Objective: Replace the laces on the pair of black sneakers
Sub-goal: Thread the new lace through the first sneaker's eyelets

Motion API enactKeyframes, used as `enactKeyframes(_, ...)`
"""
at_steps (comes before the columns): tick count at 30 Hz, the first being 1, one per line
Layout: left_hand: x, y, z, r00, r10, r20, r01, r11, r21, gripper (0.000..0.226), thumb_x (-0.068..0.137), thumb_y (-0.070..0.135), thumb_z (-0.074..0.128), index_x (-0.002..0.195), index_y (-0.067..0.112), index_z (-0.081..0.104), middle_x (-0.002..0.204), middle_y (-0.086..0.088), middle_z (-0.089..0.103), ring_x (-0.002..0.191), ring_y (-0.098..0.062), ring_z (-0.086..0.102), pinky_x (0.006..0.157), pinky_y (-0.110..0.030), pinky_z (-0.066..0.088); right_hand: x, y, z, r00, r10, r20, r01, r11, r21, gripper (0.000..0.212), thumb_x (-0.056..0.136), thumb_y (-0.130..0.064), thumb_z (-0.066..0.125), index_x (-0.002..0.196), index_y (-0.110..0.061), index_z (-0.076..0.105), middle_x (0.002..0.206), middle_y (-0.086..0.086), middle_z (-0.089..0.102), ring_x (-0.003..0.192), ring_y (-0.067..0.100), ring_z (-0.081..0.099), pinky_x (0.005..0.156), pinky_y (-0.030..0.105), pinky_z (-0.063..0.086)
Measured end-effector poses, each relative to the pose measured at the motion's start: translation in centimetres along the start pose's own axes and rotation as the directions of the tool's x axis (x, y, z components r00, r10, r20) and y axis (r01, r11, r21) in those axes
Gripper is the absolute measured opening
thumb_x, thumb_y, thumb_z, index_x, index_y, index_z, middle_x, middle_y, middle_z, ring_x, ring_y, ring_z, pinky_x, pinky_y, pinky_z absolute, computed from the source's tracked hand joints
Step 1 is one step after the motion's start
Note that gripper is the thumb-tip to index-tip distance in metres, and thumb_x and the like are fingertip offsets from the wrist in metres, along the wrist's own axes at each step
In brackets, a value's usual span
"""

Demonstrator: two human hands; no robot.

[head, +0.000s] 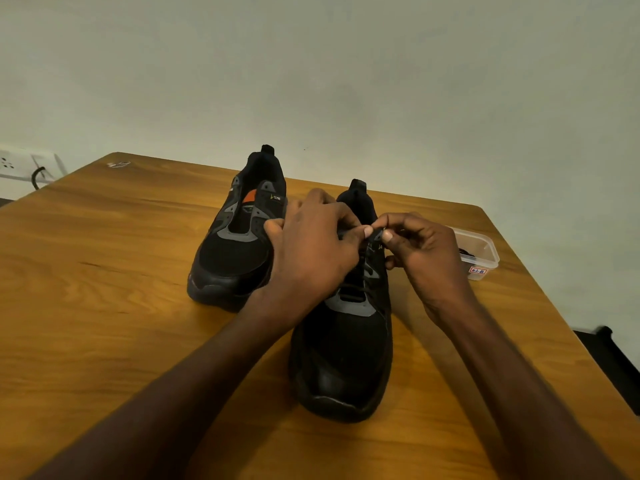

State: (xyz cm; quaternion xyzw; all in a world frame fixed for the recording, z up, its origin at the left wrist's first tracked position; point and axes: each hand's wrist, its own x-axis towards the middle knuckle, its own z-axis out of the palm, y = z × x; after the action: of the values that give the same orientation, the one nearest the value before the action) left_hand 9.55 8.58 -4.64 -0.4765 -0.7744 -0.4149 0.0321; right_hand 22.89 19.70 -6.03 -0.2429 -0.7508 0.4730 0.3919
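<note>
Two black sneakers stand on the wooden table (104,271), toes toward me. The left sneaker (235,251) has no lace; its grey eyelet panels and orange tongue patch show. The right sneaker (346,351) carries a black lace (360,271) crossed through its lower eyelets. My left hand (311,251) and my right hand (426,261) meet over the right sneaker's upper eyelets, each pinching the black lace between thumb and fingers. The lace ends are hidden by my fingers.
A small clear plastic container (479,251) with a dark lace inside stands at the table's right edge, just behind my right hand. A wall socket with a plugged cable (24,164) sits at far left. A plain wall rises behind the table.
</note>
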Motion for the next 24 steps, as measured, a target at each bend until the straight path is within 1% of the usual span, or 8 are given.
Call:
enactKeyframes(2, 0.5, -0.5, -0.5, 0.998, -0.015, 0.065, 0.029, 0.974, -0.225, 0.013, 0.095, 0.039, 0.073, 0.083, 0.038, 0.069, 0.100, 0.017, 0.063, 0.104, -0.007, 0.058, 0.099, -0.046, 0.041, -0.1, -0.2, 0.3, 1.000, -0.009, 0.003, 0.008, 1.000, 0.025, 0.022, 0.097, 0.002, 0.063, 0.104, -0.013, 0.077, 0.110, 0.011, 0.071, 0.099, 0.028, 0.068, 0.063, 0.026, 0.057)
enactKeyframes(4, 0.9, -0.8, -0.9, 0.991, 0.023, 0.129, 0.022, 0.941, -0.338, 0.020, 0.095, 0.031, 0.074, 0.076, 0.037, 0.069, 0.090, 0.014, 0.066, 0.096, -0.009, 0.063, 0.096, -0.052, 0.050, -0.1, -0.3, 0.5, 1.000, -0.018, -0.005, 0.018, 0.999, 0.026, 0.021, 0.097, 0.002, 0.064, 0.104, -0.012, 0.078, 0.109, 0.011, 0.071, 0.096, 0.028, 0.068, 0.061, 0.025, 0.056)
enactKeyframes(8, 1.3, -1.1, -1.2, 0.965, 0.152, 0.211, -0.113, 0.976, -0.188, 0.019, 0.099, 0.035, 0.064, 0.080, 0.038, 0.066, 0.104, 0.017, 0.064, 0.111, -0.019, 0.053, 0.102, -0.057, 0.041, -0.3, -0.3, 0.7, 1.000, 0.015, -0.023, -0.014, 0.999, 0.052, 0.022, 0.096, 0.004, 0.064, 0.101, -0.012, 0.079, 0.107, 0.010, 0.072, 0.094, 0.025, 0.070, 0.061, 0.026, 0.057)
enactKeyframes(12, 1.2, -1.5, -1.1, 0.927, 0.254, 0.275, -0.146, 0.921, -0.360, 0.023, 0.104, 0.027, 0.055, 0.104, 0.014, 0.074, 0.111, 0.008, 0.064, 0.104, -0.016, 0.061, 0.096, -0.055, 0.050, -0.3, -0.5, 0.6, 0.998, 0.016, -0.058, -0.013, 0.998, 0.061, 0.022, 0.097, 0.002, 0.064, 0.097, -0.014, 0.078, 0.106, 0.008, 0.072, 0.093, 0.019, 0.070, 0.061, 0.025, 0.056)
enactKeyframes(15, 1.2, -1.8, -1.1, 0.912, 0.290, 0.290, -0.186, 0.922, -0.339, 0.032, 0.104, 0.032, 0.049, 0.108, 0.013, 0.074, 0.114, 0.006, 0.064, 0.105, -0.014, 0.061, 0.097, -0.055, 0.050, -0.2, -0.4, 0.6, 0.996, 0.002, -0.084, -0.003, 1.000, -0.011, 0.023, 0.098, 0.001, 0.063, 0.096, -0.018, 0.078, 0.106, 0.005, 0.071, 0.094, 0.017, 0.069, 0.063, 0.029, 0.060)
enactKeyframes(17, 1.4, -2.0, -1.0, 0.914, 0.300, 0.272, -0.193, 0.913, -0.360, 0.034, 0.105, 0.032, 0.048, 0.108, 0.013, 0.075, 0.116, 0.004, 0.064, 0.107, -0.014, 0.062, 0.097, -0.050, 0.053, -0.1, -0.3, 0.5, 0.995, 0.000, -0.101, -0.002, 1.000, -0.022, 0.025, 0.097, 0.001, 0.063, 0.095, -0.019, 0.078, 0.105, 0.004, 0.071, 0.093, 0.015, 0.069, 0.062, 0.026, 0.058)
enactKeyframes(20, 1.8, -2.5, -1.1, 0.949, 0.233, 0.211, -0.110, 0.875, -0.472, 0.032, 0.109, 0.030, 0.048, 0.111, 0.015, 0.076, 0.117, 0.003, 0.068, 0.111, -0.013, 0.066, 0.101, -0.045, 0.054, 0.1, -0.3, 0.2, 0.994, -0.014, -0.106, 0.008, 0.999, -0.054, 0.024, 0.097, 0.001, 0.063, 0.095, -0.018, 0.078, 0.107, 0.006, 0.070, 0.092, 0.015, 0.068, 0.061, 0.019, 0.054)
enactKeyframes(24, 1.7, -2.5, -1.4, 0.933, 0.250, 0.258, -0.092, 0.860, -0.502, 0.030, 0.110, 0.026, 0.050, 0.110, 0.014, 0.078, 0.114, 0.001, 0.071, 0.110, -0.013, 0.067, 0.100, -0.037, 0.052, 0.2, 0.0, 0.3, 0.989, -0.032, -0.145, 0.021, 0.997, -0.072, 0.024, 0.097, 0.000, 0.064, 0.094, -0.019, 0.078, 0.104, 0.004, 0.070, 0.094, 0.016, 0.067, 0.067, 0.023, 0.055)
